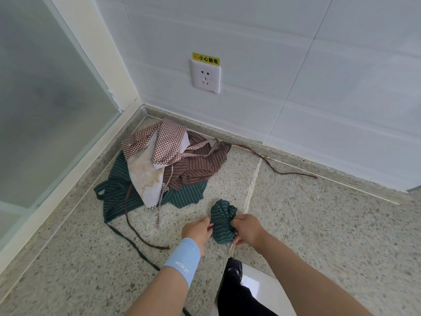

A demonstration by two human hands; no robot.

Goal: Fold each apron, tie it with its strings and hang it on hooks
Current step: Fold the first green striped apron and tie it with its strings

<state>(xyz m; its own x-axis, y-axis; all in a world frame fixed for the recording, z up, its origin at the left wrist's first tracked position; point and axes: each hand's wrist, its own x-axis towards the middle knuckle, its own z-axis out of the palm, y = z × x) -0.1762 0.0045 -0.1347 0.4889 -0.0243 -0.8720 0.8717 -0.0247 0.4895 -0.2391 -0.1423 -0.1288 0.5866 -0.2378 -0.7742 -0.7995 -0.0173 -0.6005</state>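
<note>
A small bundle of green striped apron [222,221] lies on the speckled stone counter [319,224], near its front edge. My left hand [197,230] grips the bundle's left side, and my right hand [247,229] grips its right side. Behind them a loose heap holds a brown checked apron [169,142], a brown striped apron [200,165] and another green striped apron [118,190]. Their long strings trail over the counter towards me and to the right. No hooks are in view.
A white tiled wall with a socket [205,76] and a yellow warning label [205,58] backs the counter. A frosted glass pane [41,99] in a cream frame closes the left side. The counter's front edge drops to a white floor [257,286].
</note>
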